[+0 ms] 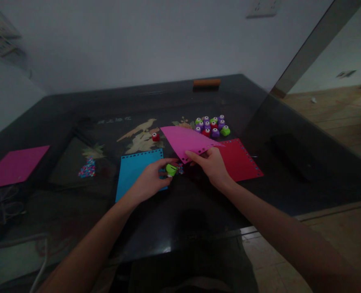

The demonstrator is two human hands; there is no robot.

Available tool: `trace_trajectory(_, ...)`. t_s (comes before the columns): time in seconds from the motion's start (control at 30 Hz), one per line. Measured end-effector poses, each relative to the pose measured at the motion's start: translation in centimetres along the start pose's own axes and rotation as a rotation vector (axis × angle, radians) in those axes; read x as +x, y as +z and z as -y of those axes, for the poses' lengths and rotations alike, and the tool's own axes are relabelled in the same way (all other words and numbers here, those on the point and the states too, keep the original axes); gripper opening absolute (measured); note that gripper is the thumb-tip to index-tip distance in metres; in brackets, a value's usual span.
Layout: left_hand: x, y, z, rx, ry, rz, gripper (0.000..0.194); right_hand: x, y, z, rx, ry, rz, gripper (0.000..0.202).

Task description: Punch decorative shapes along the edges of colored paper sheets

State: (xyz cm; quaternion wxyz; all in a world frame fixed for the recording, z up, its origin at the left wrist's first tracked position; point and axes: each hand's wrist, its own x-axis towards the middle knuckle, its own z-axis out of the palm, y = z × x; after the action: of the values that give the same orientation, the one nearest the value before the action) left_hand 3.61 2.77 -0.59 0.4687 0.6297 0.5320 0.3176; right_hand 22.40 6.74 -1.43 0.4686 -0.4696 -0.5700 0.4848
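My left hand (151,178) holds a green craft punch (171,169) between its fingers, over the right edge of a blue sheet (131,173) that has holes along its top. In my right hand (212,165) is the lower edge of a pink sheet (185,139), pinched and lifted off the table, with small shapes cut along that edge. Under the pink sheet, a red sheet (238,160) with a punched border lies to the right. Small paper bits (180,168) lie right beside the green punch.
Several green, purple and red punches (215,132) stand behind the pink sheet. One red punch (155,137) sits apart. A confetti pile (88,167) and another pink sheet (17,166) lie left; a brown roll (206,83) is at the back of the dark table (180,219).
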Motion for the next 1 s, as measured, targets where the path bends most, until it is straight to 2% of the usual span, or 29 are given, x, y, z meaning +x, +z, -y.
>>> trace_trajectory(0.4,0.1,-0.5,0.9,0.118,0.048,0.044,0.05,0.0,0.1,0.1,0.04,-0.004,0.016,0.025)
trace_trajectory(0.63,0.2,-1.0,0.3,0.147,0.026,0.023,0.048,-0.1,0.1,0.2,0.027,0.009,0.018,0.024)
trace_trajectory(0.83,0.5,-1.8,0.0,0.071,-0.032,-0.051,0.047,0.0,0.2,0.5,0.15,0.014,0.029,0.023)
trace_trajectory(1.0,0.6,-1.9,0.0,-0.124,-0.105,-0.115,0.042,-0.1,0.1,1.1,0.193,-0.013,0.041,0.022)
